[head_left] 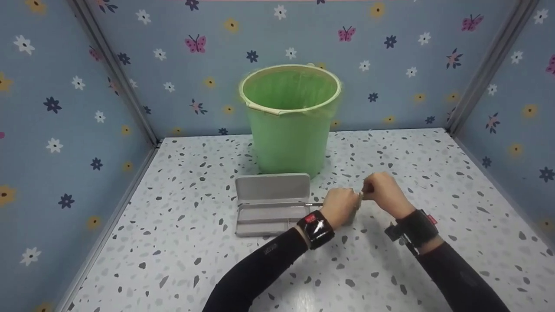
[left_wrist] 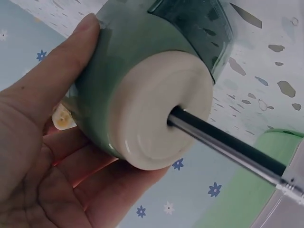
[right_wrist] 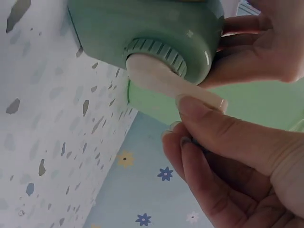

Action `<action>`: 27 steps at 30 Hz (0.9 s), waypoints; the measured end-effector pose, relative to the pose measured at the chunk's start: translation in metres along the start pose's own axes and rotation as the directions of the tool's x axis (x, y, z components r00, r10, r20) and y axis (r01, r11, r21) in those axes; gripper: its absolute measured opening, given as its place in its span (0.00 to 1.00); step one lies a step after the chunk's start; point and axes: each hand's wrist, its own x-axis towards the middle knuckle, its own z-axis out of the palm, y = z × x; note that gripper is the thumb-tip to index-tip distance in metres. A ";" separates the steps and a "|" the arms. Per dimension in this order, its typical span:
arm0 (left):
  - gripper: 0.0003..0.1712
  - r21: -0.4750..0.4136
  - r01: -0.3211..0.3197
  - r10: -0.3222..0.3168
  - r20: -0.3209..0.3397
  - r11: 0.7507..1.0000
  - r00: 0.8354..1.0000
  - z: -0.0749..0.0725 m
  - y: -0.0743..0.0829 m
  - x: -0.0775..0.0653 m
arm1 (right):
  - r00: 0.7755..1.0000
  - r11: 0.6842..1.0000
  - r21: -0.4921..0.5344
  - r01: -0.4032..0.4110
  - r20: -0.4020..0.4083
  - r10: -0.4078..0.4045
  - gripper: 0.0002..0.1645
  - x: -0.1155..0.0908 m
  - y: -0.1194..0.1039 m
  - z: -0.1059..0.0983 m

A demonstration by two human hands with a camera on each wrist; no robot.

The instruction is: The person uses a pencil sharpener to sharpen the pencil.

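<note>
My left hand [head_left: 340,208] grips a green hand-crank pencil sharpener [left_wrist: 128,47], its thumb on one side and fingers round the other. From the hole in the sharpener's round cream face [left_wrist: 142,114] sticks a dark pencil [left_wrist: 228,145] with a silvery, pale end. On the opposite face, the thumb and fingers of my right hand [head_left: 386,195] pinch the end of the cream crank handle [right_wrist: 164,78], which joins a ribbed green collar [right_wrist: 159,50]. In the head view the left hand mostly hides the sharpener. The pencil's other end is hidden inside it.
An open grey pencil case [head_left: 273,187] lies just left of the left hand, its lid standing up at the back. Behind it stands a green lined bucket [head_left: 290,138]. Flower-patterned panels [head_left: 195,86] enclose the speckled tabletop [head_left: 173,216] at the back and sides.
</note>
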 end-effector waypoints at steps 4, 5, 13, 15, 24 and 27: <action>0.07 0.011 -0.004 0.004 -0.011 1.000 1.000 0.001 0.000 -0.001 | 1.000 0.999 -0.030 -0.016 0.011 0.016 0.08 0.013 0.004 0.004; 0.07 0.015 -0.004 0.005 -0.012 1.000 1.000 0.001 0.000 -0.001 | 1.000 0.999 -0.033 -0.021 0.012 0.022 0.08 0.016 0.005 0.005; 0.07 0.011 -0.003 0.003 -0.048 1.000 0.999 0.003 -0.002 -0.001 | 0.999 0.999 -0.045 -0.008 -0.051 0.006 0.10 0.027 0.018 0.028; 0.06 0.009 -0.004 0.004 -0.043 1.000 0.999 0.004 -0.002 -0.001 | 0.999 0.999 -0.051 -0.010 -0.053 0.007 0.10 0.026 0.022 0.036; 0.07 0.006 -0.001 0.001 0.010 1.000 1.000 0.001 -0.001 0.000 | 1.000 0.999 -0.033 -0.027 0.016 0.027 0.12 0.016 0.029 0.055; 0.08 0.013 -0.001 0.000 0.033 1.000 0.999 -0.001 -0.002 0.001 | 0.999 0.999 -0.041 -0.009 0.036 0.011 0.11 0.011 0.029 0.054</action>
